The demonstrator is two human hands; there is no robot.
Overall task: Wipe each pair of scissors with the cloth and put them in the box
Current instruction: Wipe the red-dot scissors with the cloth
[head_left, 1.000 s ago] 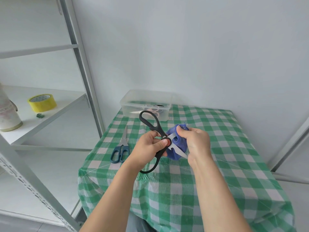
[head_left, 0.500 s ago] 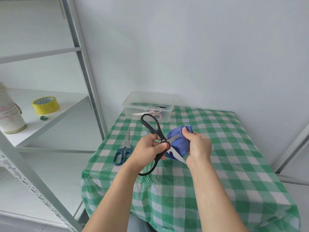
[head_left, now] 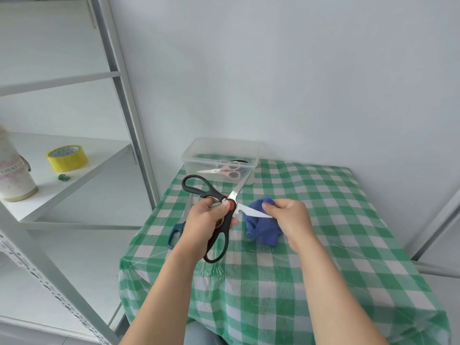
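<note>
My left hand (head_left: 207,221) grips the black-handled scissors (head_left: 217,232) at the pivot, blades spread wide apart above the table. One blade points right toward the bunched blue cloth (head_left: 261,227), which my right hand (head_left: 290,216) holds just past that blade's tip. The clear plastic box (head_left: 189,156) stands at the table's far left corner with a pink-handled pair of scissors (head_left: 225,171) inside. A blue-handled pair of scissors (head_left: 175,232) lies on the tablecloth, mostly hidden behind my left hand.
The small table (head_left: 336,245) has a green-and-white checked cover and stands against a white wall. A white metal shelf rack (head_left: 134,125) stands to the left, holding a yellow tape roll (head_left: 67,158) and a white container (head_left: 13,179).
The cloth has come off the blade and moved right and down with my right hand. The scissors' blades now stand wider apart and are bare.
</note>
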